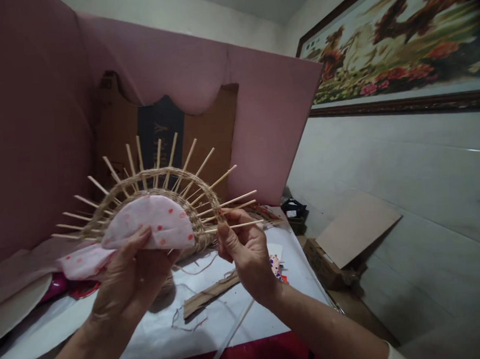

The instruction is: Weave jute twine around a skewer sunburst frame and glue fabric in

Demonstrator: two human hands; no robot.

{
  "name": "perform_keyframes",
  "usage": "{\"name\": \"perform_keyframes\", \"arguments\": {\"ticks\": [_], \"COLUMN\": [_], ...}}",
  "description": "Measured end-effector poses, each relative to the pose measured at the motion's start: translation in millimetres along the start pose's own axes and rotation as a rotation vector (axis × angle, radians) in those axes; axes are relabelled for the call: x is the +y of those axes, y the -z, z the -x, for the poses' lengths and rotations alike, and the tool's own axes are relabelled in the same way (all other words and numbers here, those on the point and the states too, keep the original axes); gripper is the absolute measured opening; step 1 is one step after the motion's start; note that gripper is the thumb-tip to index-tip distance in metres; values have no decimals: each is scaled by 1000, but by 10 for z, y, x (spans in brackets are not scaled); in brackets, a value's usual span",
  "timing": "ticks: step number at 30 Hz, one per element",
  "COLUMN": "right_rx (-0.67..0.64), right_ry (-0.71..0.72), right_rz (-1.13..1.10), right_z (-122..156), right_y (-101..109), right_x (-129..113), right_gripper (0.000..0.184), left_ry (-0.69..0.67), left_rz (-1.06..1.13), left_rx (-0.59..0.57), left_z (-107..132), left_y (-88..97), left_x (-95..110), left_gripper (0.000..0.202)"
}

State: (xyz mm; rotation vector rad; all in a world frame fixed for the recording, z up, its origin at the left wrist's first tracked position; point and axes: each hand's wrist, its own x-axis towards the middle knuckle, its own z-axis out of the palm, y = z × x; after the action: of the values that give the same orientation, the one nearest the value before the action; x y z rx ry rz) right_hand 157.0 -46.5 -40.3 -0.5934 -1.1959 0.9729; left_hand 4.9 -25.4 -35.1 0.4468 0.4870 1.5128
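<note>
My left hand grips a half-round woven piece by its cloth-covered centre, thumb in front and fingers behind. The centre is pale pink fabric with red spots. Thin wooden sticks fan out from it, and braided twine runs around them in an inner band and an outer arc. At the right end of the arc, my right hand pinches the twine between thumb and fingers, close to the lowest sticks. The piece is held up above the table.
On the white-covered table lie a torn cardboard strip, loose twine and a pale thin strip. White rounded boards and spotted cloth are at left. Pink panels stand behind; boxes sit right.
</note>
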Motion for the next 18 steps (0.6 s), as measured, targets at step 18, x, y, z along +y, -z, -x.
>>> {"name": "perform_keyframes", "arguments": {"ticks": [18], "right_rx": [-18], "right_ry": [-201], "right_rz": [77], "right_z": [111], "right_y": [117], "right_x": [178], "right_gripper": [26], "left_ry": [147], "left_rz": [20], "left_rx": [-117], "left_z": [49], "left_y": [-56], "left_x": [-278], "left_gripper": [14]}}
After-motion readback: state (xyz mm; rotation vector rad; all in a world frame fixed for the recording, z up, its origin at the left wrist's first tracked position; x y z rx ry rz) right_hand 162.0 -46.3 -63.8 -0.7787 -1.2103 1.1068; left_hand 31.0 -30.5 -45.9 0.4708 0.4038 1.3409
